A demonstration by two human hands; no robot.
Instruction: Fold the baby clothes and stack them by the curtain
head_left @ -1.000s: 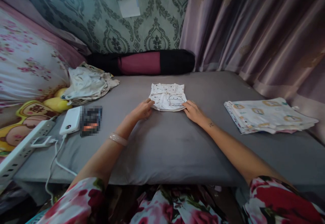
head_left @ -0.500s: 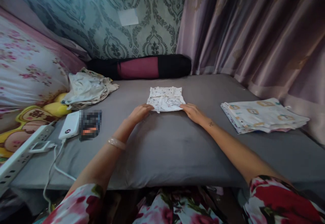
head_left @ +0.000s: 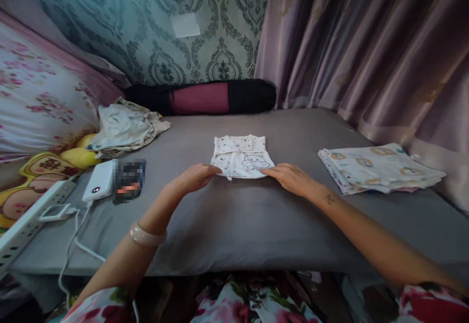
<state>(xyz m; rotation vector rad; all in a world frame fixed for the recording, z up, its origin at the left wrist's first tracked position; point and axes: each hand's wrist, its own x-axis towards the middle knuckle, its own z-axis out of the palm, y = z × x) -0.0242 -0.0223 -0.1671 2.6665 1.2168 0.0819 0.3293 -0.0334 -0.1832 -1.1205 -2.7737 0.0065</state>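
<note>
Folded white garment (head_left: 240, 157) lies flat near the middle of the grey sheet (head_left: 234, 230), its near edge toward the person; print: small scattered marks on the far part, a line-drawn animal on the near right part. Left hand (head_left: 200, 176): fingers closed in a pinch on the garment's near left corner. Right hand (head_left: 291, 179): fingers pinch the near right corner, tips over the cloth just beside the drawing. Undersides of both grips hidden. Pale bangle (head_left: 146, 236) on the left forearm; small dark mark on the right wrist. Right side of the sheet: flat stack of printed cloths (head_left: 381, 166), well apart from the right hand. Left side: loose heap of pale cloths (head_left: 126, 125) beside the floral pillow (head_left: 40, 88). Nearer the person, white power bank (head_left: 98, 181) with a cable plugged in, a pixelated dark object (head_left: 129, 181) just beside it; white power strip (head_left: 34, 223) with a plugged adapter (head_left: 56, 212), yellow plush (head_left: 32, 181) next to the strip. Far edge: long black and dark pink roll (head_left: 201, 98), lying below the patterned wall (head_left: 146, 34); curtain (head_left: 348, 44) at right.
</note>
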